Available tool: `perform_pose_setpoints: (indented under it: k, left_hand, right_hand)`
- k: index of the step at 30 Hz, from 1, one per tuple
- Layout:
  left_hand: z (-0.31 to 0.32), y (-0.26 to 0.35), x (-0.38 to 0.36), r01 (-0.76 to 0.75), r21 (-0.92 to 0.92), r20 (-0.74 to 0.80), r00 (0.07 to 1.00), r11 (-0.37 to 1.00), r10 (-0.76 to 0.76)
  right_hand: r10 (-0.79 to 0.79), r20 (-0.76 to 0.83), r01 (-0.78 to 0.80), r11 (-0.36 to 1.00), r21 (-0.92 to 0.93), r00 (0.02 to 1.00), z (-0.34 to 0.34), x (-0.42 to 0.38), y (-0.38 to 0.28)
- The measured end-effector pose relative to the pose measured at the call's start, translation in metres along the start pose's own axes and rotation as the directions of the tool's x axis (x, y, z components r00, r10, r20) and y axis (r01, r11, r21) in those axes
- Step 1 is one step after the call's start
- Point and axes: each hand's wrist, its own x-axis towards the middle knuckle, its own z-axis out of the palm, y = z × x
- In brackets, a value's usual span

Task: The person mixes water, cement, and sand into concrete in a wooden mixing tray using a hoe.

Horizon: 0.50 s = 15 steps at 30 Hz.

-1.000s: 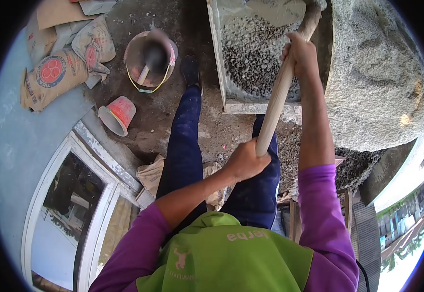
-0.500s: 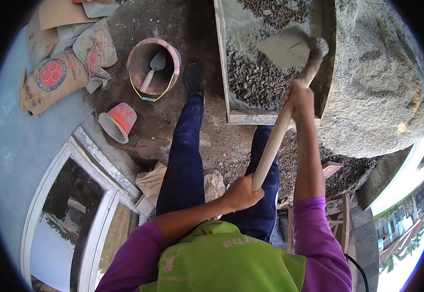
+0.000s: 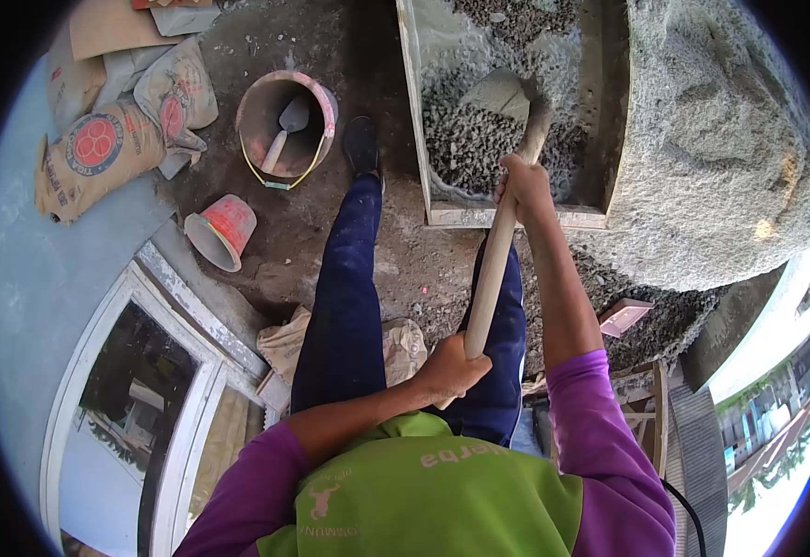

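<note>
Both of my hands grip the wooden handle of a hoe. Low on the handle, near my waist, my left hand is closed round it. Farther up, my right hand wraps the handle close to the near edge of a mixing trough. The hoe's blade is against the dark gravel inside the trough, its lower edge hidden in the stones. Wet grey mix lies around the gravel.
A large sand heap rises right of the trough. To the left stand a big bucket holding a trowel, a small red bucket and cement bags. A window frame is at lower left.
The hoe's blade has come down and left into the gravel. My right hand has moved left and slightly lower; my left hand has shifted slightly left.
</note>
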Motion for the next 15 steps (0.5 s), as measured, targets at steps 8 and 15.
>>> perform_pose_setpoints:
  k: [8, 15]
  left_hand:
    - [0.016, 0.090, 0.085, -0.321, -0.072, 0.083, 0.941, 0.944, 0.327]
    - [0.021, 0.044, 0.034, -0.048, -0.330, 0.018, 0.998, 0.943, 0.057]
  right_hand:
    - [-0.352, -0.017, 0.340, 0.914, -0.219, 0.936, -0.021, 0.039, -0.159]
    - [-0.092, 0.028, 0.095, 0.892, -0.443, 0.995, 0.003, 0.068, -0.033]
